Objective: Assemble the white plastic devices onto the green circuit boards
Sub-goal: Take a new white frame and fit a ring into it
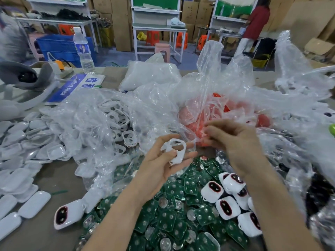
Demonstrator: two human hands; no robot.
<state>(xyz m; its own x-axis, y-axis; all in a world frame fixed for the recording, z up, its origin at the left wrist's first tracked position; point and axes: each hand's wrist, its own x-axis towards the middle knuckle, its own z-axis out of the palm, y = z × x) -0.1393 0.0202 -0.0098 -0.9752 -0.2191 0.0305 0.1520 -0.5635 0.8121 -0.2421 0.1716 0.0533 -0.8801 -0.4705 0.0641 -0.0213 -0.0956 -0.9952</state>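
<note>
My left hand (163, 165) holds a white plastic frame (176, 151) with two openings, thumb hooked through it, above a heap of green circuit boards (174, 212). My right hand (233, 140) is raised to its right, fingers curled and pinching at a clear plastic bag (208, 98) of red parts (194, 122); what the fingertips hold is blurred. Several assembled white devices (226, 205) with dark red windows lie on the boards at the right, and one more assembled device (67, 214) lies at the left.
Bagged white frames (116, 120) and flat white covers (21, 160) fill the left of the table. Crumpled clear bags (299, 87) rise at the right. A water bottle (83, 49), a blue sign (72, 87) and a headset (25, 77) stand at the back left. A person (255, 26) stands behind.
</note>
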